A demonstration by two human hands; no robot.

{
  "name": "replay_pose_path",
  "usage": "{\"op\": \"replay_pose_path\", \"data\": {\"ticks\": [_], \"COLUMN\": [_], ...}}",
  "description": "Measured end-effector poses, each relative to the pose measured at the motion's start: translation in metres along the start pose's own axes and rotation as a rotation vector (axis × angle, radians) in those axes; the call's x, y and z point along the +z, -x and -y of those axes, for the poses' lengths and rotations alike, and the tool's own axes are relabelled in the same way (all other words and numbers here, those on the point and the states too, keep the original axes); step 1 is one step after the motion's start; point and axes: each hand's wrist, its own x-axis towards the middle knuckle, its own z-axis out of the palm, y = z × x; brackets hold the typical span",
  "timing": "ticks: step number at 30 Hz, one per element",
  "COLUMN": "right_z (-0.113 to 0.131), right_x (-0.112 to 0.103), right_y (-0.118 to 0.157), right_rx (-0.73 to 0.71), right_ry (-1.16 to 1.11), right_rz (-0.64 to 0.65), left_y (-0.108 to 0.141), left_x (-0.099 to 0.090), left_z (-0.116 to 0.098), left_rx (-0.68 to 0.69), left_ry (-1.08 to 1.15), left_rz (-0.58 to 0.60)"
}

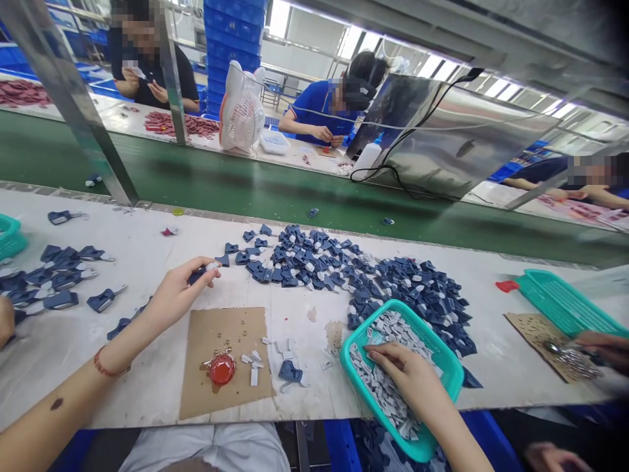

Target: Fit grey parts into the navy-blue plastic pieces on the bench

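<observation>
- Head view: left hand closed on a dark blue part, a pale end showing at the fingertips.
- Right hand is down in the teal basket, thumb and fingertips close together over the grey pieces — can't tell if one is pinched.
- Risk, tipping: the basket's near end juts past the edge of the worktable. A hard press there could tilt it and drop pieces toward the blue bin below.
- Risk, mis-pick: grey pieces lie jumbled, so the fingers could lift two, or one facing the wrong way.
- Risk, mess: red dish sits on the cardboard with wet-looking patches and small metal rings around it. Left forearm is near; a low sweep could smear or scatter them.
- Risk, shove: heap of dark blue parts crowds the basket's far side, so pushing the basket away would plough into it.
- Position: held part sits between left thumb and fingers, just past the cardboard's far edge, left of the heap. Grey pieces lie under and around the right fingertips — well apart from the left hand.
</observation>
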Motion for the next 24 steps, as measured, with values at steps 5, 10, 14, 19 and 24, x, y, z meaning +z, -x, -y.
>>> {"op": "replay_pose_path", "data": {"ticks": [5, 10, 14, 19, 24], "right_z": [0.001, -0.001, 0.000, 0.004, 0.007], "right_x": [0.000, 0.004, 0.007, 0.008, 0.007], "right_y": [0.004, 0.004, 0.001, 0.003, 0.002], "right_rx": [0.003, -0.033, -0.051, -0.049, -0.047], "right_ry": [0.028, 0.059, 0.079, 0.109, 0.132], "right_rz": [-0.045, -0.051, -0.071, -0.095, -0.093], "left_y": [0.031, 0.058, 0.081, 0.106, 0.114], "left_x": [-0.002, 0.000, 0.002, -0.001, -0.006], "left_z": [-0.010, -0.006, 0.004, 0.017, 0.017], "left_rx": [-0.116, -0.229, -0.303, -0.329, -0.397], "left_ry": [0.178, 0.391, 0.462, 0.477, 0.514], "left_rz": [0.065, 0.078, 0.084, 0.070, -0.034]}}
